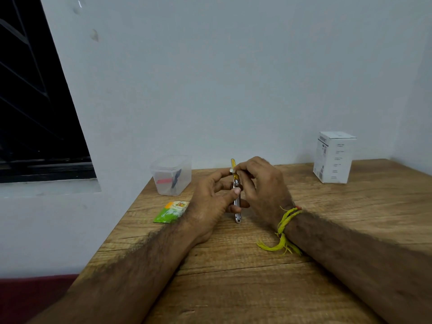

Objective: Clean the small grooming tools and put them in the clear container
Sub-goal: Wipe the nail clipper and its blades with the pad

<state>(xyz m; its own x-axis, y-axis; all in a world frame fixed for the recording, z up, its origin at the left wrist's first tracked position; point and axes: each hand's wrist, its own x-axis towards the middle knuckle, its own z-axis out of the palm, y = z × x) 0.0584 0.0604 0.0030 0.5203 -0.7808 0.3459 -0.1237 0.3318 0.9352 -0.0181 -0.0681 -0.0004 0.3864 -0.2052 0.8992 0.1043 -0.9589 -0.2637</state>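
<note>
A slim metal grooming tool (237,206) with a yellow upper part stands nearly upright above the wooden table (257,288), held between both hands. My left hand (210,202) grips its metal body with thumb and fingers. My right hand (259,185) pinches a small white bit against the yellow part near the top. The clear container (171,175) stands at the table's back left corner, open, with a red item and a dark item inside.
A green and orange sachet (170,212) lies on the table left of my left hand. A white printed box (333,157) stands at the back right. Walls close off the table's back and right; its left edge drops off near a dark window.
</note>
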